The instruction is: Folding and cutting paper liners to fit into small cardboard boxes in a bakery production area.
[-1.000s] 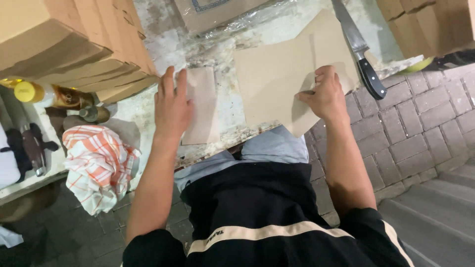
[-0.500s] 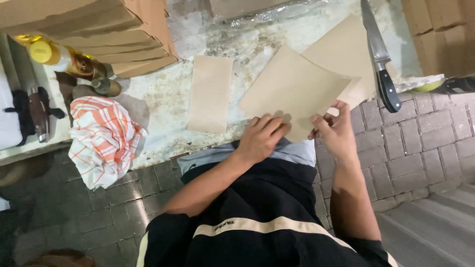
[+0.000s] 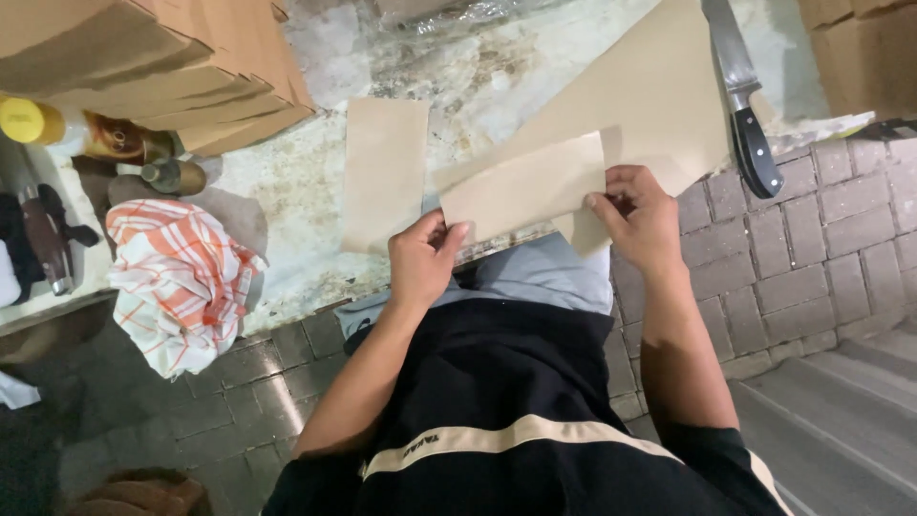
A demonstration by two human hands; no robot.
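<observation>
My left hand (image 3: pixel 425 260) and my right hand (image 3: pixel 638 215) both pinch a folded sheet of brown paper (image 3: pixel 521 186), one at each end, above the near edge of a mottled stone counter (image 3: pixel 287 191). The folded flap lies over a larger brown sheet (image 3: pixel 659 96) spread on the counter. A separate narrow brown paper strip (image 3: pixel 385 172) lies flat to the left of my left hand.
A large knife (image 3: pixel 745 105) with a black handle lies at the right of the sheet. Stacked cardboard (image 3: pixel 153 67) sits at the back left, bottles (image 3: pixel 105 139) and an orange checked cloth (image 3: pixel 177 277) at the left. Brick paving and steps are below.
My left hand left the narrow strip and came across to the big sheet. Both hands folded its near part over and now hold the fold at both ends.
</observation>
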